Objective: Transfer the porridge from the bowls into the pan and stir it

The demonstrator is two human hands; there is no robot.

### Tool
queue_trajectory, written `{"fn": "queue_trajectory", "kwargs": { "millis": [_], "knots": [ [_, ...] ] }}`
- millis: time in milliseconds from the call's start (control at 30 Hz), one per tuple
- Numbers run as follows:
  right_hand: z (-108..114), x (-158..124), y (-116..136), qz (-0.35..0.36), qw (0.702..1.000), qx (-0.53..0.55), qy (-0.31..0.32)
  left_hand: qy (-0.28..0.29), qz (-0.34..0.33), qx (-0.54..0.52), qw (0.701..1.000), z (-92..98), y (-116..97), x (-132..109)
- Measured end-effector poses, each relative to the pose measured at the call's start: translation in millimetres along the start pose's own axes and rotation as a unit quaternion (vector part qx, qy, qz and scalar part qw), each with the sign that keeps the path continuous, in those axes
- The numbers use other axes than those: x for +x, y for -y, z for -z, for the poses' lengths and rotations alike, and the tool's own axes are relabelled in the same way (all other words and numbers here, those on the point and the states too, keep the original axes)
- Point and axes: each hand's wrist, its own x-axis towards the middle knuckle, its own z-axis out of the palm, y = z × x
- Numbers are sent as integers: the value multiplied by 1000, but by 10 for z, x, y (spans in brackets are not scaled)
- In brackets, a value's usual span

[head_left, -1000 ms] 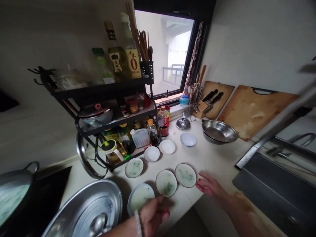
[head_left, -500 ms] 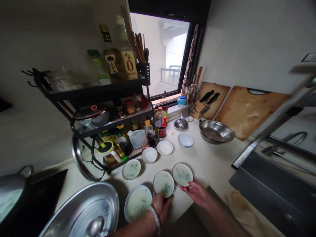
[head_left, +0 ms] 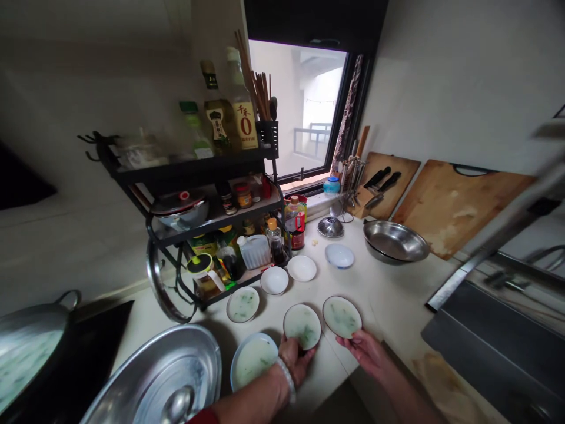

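White desk (head_left: 388, 294) spans the middle. Black rack (head_left: 220, 222), far left on it, loaded with bottles and jars. Big metal basin (head_left: 207, 347) at near left, its inside facing up. Cutting board (head_left: 463, 206) leans on the far right wall. Dark pot (head_left: 39, 316) at the left edge, pale liquid with green bits inside. Metal pan (head_left: 397, 240) sits far right, in front of the board.

Both hands at near centre, each on a bowl. Left hand (head_left: 296, 359) curled on the near rim of the left soup bowl (head_left: 304, 307). Right hand (head_left: 364, 350) pinches the near right rim of the right soup bowl (head_left: 342, 298). The two bowls are side by side over the desk, pale soup with greens in both; can't tell if either is lifted.

Blue-rimmed bowl (head_left: 258, 335), also with soup, left of the left hand, partly hidden by that forearm. Another soup bowl (head_left: 242, 290) lies farther left, beside the rack. Metal ladle (head_left: 179, 403) in the basin. Beaded bracelet (head_left: 289, 381) on the left wrist.
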Motion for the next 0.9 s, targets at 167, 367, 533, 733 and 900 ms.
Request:
{"fn": "queue_trajectory", "kwargs": {
  "millis": [167, 367, 533, 733, 900],
  "knots": [
    [15, -106, 146, 22, 999, -22, -25, 5, -7, 6, 1000, -18, -129, -98],
    [-59, -195, 283, 43, 998, -30, -45, 44, -6, 6, 999, -2, -365, -335],
    [-279, -352, 352, 65, 997, -42, -29, 84, -14, 8, 996, 123, -611, -544],
    [-768, -638, 359, 70, 994, -79, 39, 109, -40, -7, 993, 525, -945, -804],
    [-1302, -872, 202, 78, 988, -92, 96, 122, -68, -15, 990, 1023, -1283, -1114]
  ]
}}
